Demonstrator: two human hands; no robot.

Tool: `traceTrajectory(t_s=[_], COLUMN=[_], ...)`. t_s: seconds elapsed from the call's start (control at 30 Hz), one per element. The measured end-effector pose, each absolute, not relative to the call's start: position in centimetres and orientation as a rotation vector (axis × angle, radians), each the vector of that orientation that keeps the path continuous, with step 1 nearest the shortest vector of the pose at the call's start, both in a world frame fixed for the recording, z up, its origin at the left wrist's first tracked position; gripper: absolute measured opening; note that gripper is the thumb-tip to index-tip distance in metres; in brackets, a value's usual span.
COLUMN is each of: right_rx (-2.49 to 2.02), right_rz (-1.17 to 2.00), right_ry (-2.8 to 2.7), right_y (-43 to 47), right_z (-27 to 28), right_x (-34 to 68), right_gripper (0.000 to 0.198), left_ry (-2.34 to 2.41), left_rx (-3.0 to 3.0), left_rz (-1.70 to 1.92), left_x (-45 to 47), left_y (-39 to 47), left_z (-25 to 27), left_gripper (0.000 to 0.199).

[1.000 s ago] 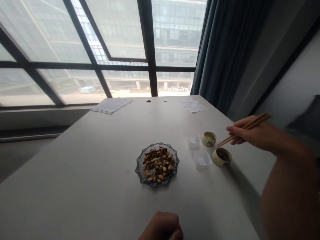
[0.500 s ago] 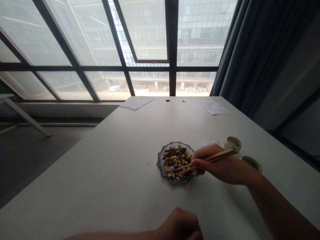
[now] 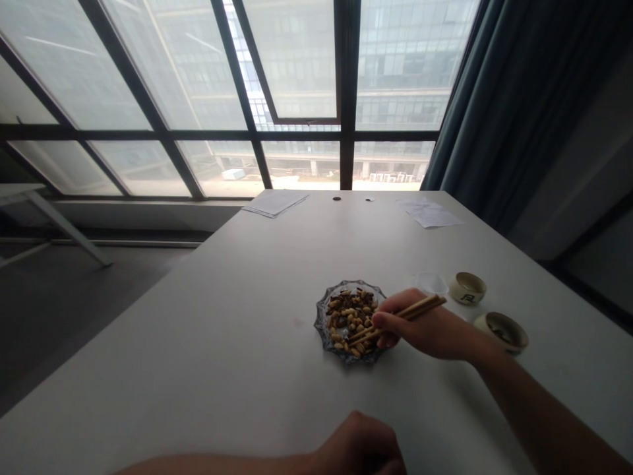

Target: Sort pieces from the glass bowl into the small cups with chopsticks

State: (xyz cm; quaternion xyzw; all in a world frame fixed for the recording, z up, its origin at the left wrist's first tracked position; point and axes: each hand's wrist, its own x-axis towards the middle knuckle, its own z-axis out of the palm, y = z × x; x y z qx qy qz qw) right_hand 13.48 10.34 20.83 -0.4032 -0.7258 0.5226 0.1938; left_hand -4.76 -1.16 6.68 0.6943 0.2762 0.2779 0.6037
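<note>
My right hand (image 3: 420,323) is closed round a pair of wooden chopsticks (image 3: 413,309). Their tips reach down among the peanuts and dark striped seeds (image 3: 352,315) in a scalloped clear glass dish (image 3: 322,340). Whether a piece is pinched between the tips is too small to tell. My left hand (image 3: 363,442) rests on the table at the lower edge of the view, nearer to me than the dish. Its fingers are curled into a loose fist, partly cut off by the frame, and nothing shows in it.
Right of the dish stand two small beige cups, one farther back (image 3: 467,290) and one nearer (image 3: 504,332), beside my right forearm. A clear plastic container (image 3: 431,284) lies behind my right hand. Papers (image 3: 275,203) and crumpled sheets (image 3: 430,213) are at the white table's far end.
My right hand has moved slightly left, closer over the dish, and the chopsticks' back ends have come in with it. The view has shifted a little. My left hand stays put.
</note>
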Motion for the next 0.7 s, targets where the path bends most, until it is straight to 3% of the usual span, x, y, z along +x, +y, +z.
traceTrajectory(t_s=[0.3, 0.7], right_rx=[-1.151, -1.1], right_rz=[1.412, 1.312], right_ry=[-2.035, -2.065], right_y=[10.24, 10.31], right_z=[20.43, 20.11], right_x=[13.25, 13.31], right_gripper=[0.029, 0.043], left_ry=[0.642, 0.635], left_rx=[1.62, 1.612], left_rz=[0.621, 0.602], left_x=[-4.7, -4.66], left_y=[-0.93, -0.85], left_z=[6.21, 6.09], left_gripper=[0.052, 0.061])
